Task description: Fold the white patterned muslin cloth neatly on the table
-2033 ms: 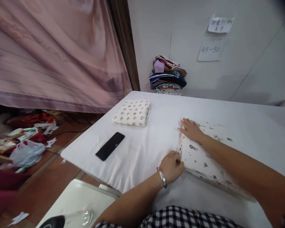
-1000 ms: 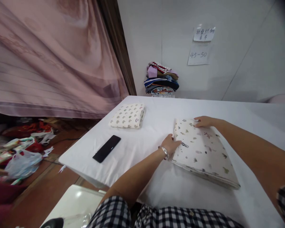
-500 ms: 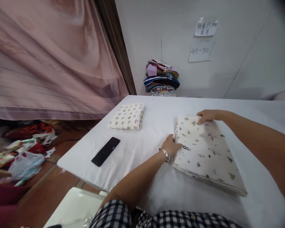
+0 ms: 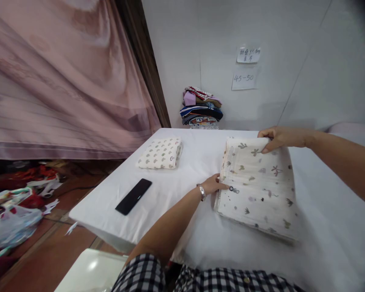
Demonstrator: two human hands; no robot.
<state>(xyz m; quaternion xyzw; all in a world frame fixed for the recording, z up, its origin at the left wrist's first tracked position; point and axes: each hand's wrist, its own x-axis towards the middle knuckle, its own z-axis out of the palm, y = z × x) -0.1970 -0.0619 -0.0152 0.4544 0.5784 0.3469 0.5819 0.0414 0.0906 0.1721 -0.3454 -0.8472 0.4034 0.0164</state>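
One grip, the left hand (image 4: 211,185), is closed on the left edge of a folded printed cloth (image 4: 255,190), thumb on top; the right hand (image 4: 275,138) pinches its far edge. The cloth is on the right part of the white counter (image 4: 197,158). Left of it lies a black phone (image 4: 134,196); farther back, a smaller patterned cloth (image 4: 159,154). Beyond the counter: stacked folded fabrics (image 4: 202,109).
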